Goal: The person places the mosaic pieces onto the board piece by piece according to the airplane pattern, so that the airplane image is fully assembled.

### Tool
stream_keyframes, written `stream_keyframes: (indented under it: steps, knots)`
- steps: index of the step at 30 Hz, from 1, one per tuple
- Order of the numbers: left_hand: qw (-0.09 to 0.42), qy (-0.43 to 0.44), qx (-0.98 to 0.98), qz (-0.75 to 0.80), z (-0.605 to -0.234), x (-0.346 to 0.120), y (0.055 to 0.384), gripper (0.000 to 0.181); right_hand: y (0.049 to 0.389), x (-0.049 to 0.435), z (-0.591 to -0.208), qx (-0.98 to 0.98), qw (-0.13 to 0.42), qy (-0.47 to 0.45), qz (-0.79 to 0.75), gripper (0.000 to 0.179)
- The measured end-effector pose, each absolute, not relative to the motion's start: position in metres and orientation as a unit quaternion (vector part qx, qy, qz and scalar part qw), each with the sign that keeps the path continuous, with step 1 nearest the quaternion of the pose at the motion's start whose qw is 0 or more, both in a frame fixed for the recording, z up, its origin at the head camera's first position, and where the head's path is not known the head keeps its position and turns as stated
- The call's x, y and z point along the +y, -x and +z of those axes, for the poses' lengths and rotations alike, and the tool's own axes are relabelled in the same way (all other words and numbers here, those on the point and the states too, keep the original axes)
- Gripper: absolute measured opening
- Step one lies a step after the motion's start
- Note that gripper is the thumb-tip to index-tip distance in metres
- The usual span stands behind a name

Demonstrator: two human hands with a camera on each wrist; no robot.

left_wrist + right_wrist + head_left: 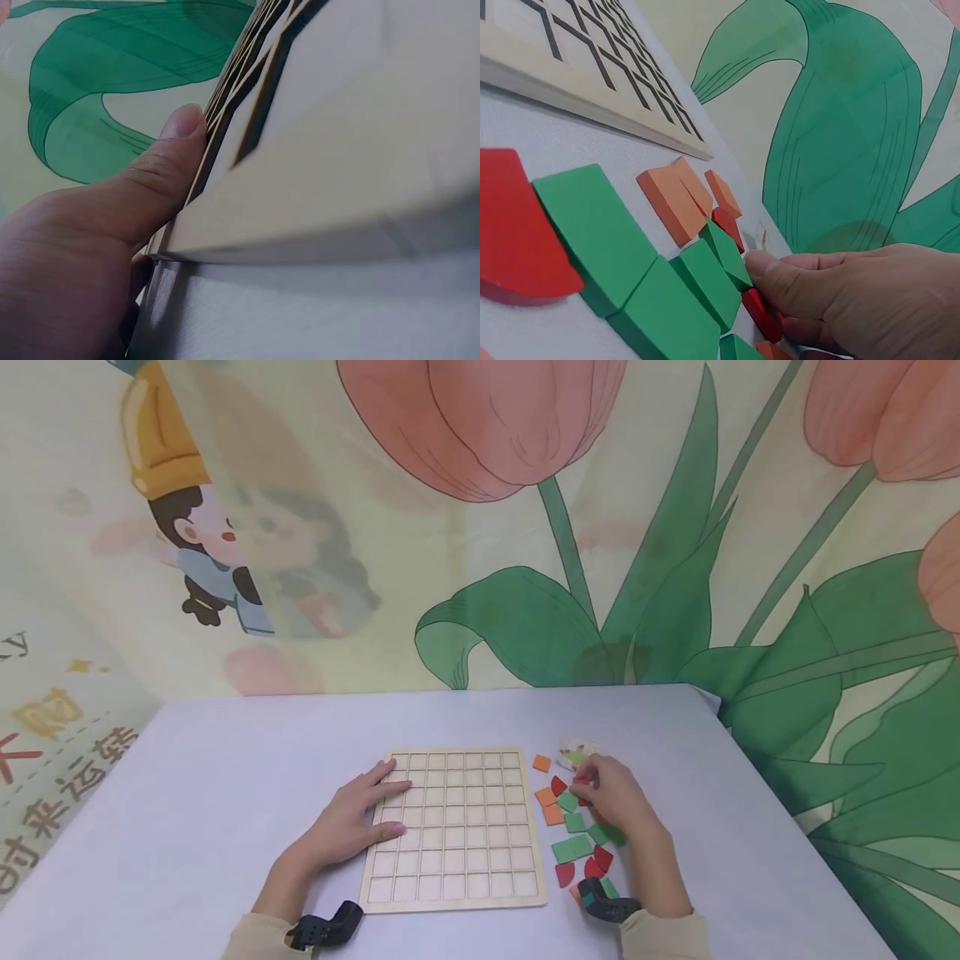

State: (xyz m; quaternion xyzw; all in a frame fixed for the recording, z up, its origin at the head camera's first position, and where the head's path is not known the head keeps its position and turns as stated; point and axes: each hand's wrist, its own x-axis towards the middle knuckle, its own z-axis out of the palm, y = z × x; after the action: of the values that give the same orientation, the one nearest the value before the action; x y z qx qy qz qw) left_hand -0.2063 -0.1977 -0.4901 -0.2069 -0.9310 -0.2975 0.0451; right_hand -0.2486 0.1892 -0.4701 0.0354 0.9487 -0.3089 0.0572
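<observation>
A pale wooden grid board of square cells lies on the white table. My left hand rests along its left edge with fingers spread, and in the left wrist view the thumb presses against the frame. To the right of the board, my right hand reaches among loose coloured blocks. Its thumb and fingers pinch a red block, partly hidden by the hand. Green blocks, orange blocks and a red quarter-round block lie close by.
A small printed card lies behind the blocks, partly covered by the right hand. A single orange square sits near the board's far right corner. Behind the table hangs a backdrop with large tulips.
</observation>
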Motion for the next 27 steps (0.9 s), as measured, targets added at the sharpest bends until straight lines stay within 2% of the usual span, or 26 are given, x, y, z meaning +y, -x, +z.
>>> stream_keyframes:
  steps: [9,18,27]
  knots:
    - [0.036,0.187,-0.934,-0.303,-0.493,-0.185,0.202,0.061,0.250,0.201,-0.471,0.955,0.049,0.002,-0.292,0.035]
    - [0.041,0.202,-0.933,-0.295,-0.494,-0.187,0.200,0.061,0.241,0.205,-0.476,0.949,0.059,-0.002,-0.309,0.032]
    - [0.031,0.194,-0.938,-0.286,-0.485,-0.198,0.207,0.060,0.254,0.197,-0.480,0.946,0.052,0.007,-0.319,0.033]
